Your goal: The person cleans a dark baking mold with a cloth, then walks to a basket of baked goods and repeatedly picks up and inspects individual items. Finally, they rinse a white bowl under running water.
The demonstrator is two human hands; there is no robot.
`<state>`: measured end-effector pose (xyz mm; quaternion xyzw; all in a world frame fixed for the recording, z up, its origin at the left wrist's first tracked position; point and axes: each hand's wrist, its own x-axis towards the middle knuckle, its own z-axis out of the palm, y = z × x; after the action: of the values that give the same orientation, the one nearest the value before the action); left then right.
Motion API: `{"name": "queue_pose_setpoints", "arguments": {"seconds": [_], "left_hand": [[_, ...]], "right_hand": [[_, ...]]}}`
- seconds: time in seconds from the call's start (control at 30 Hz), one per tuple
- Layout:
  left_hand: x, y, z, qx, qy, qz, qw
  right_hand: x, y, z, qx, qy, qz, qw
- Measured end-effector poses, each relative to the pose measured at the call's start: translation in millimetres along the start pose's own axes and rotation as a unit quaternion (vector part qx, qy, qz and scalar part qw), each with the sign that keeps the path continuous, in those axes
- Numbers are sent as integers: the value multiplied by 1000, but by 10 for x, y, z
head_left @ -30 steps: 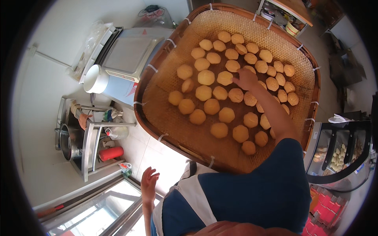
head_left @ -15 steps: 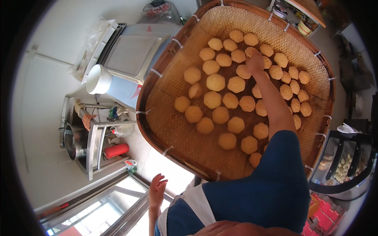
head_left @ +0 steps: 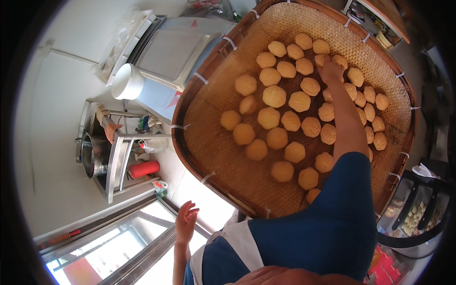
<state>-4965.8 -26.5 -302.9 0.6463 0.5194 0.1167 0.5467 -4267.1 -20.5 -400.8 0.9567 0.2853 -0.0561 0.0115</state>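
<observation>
A large woven bamboo tray [head_left: 204, 156] holds many round, golden baked buns with cracked tops, spread over its middle and right side. My right hand [head_left: 331, 72] reaches across to the far part of the tray, palm down among the buns. Its fingers touch or lie close to a bun [head_left: 321, 60], with another bun [head_left: 340, 61] just to the right; the fingertips are mostly hidden, so any grip cannot be made out. My left hand [head_left: 185, 222] hangs in the air outside the tray's near left edge, fingers loosely curled and apart, holding nothing.
Left of the tray stand a lidded pale bin [head_left: 173, 57] and a white bucket [head_left: 128, 81]. Beyond them are a metal rack [head_left: 118, 164] with a steel pot [head_left: 95, 154] and a red fire extinguisher [head_left: 144, 169]. A glass-fronted case [head_left: 413, 211] stands at the right.
The view has shifted, so the tray and buns appear farther right and slightly higher. My right hand stays among the same buns, a little nearer the right one. My left hand hardly moves.
</observation>
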Motion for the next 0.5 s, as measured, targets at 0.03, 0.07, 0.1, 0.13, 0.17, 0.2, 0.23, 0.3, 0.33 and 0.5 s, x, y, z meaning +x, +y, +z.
{"name": "queue_pose_setpoints", "arguments": {"seconds": [0.03, 0.07, 0.1, 0.13, 0.17, 0.2, 0.23, 0.3, 0.33, 0.5], "left_hand": [[30, 45, -22, -12, 10, 11, 1000], [61, 100, -53, -25, 22, 24, 999], [87, 152, -83, -9, 37, 44, 998], [137, 213, -115, -18, 42, 78, 996], [177, 338, -110, -20, 47, 105, 993], [237, 478, -101, -21, 55, 132, 989], [319, 588, -65, -24, 56, 155, 986], [418, 835, 16, -33, 40, 203, 978], [461, 988, 63, -37, 24, 232, 972], [455, 1435, 214, 40, 48, 354, 933]], "right_hand": [[-73, 11, -36, 25, 34, -1, 999], [-148, -14, -115, 130, 19, 2, 991], [-239, -73, -213, 232, 5, 0, 973], [-354, -127, -300, 332, -12, -1, 943], [-595, -284, -444, 463, -67, -43, 883], [-878, -499, -579, 581, -125, -86, 800], [-1107, -670, -650, 612, -188, -108, 761], [-1667, -1059, -804, 617, -310, -187, 699], [-1981, -1277, -912, 592, -365, -248, 674], [-3261, -2123, -1153, 587, -434, -388, 563]]}}
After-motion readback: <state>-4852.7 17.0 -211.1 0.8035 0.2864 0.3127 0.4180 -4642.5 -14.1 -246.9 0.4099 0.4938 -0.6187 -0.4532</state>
